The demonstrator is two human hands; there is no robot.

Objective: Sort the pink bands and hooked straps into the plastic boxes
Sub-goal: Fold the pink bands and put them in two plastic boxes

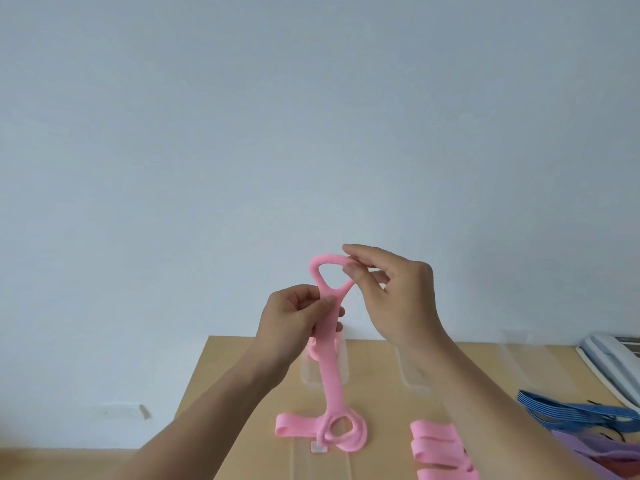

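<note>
I hold a long pink strap (329, 368) upright in front of the wall. A triangular loop forms its top end and a ring its bottom end, which hangs just above the table. My left hand (294, 320) grips the strap's neck below the loop. My right hand (391, 289) pinches the loop's upper right side. A flat pink band (294, 426) lies on the table under the ring. More pink bands (440, 448) lie in a pile at the front right. Behind the strap stands a clear plastic box (343, 362) with something pink inside, and a second clear box (408, 375) shows beside my right forearm.
The wooden table (225, 375) ends at its left edge near my left forearm. Blue straps (571, 410) and purple bands (595, 452) lie at the right. A white device (609, 355) sits at the far right, with another clear box (526, 355) to its left.
</note>
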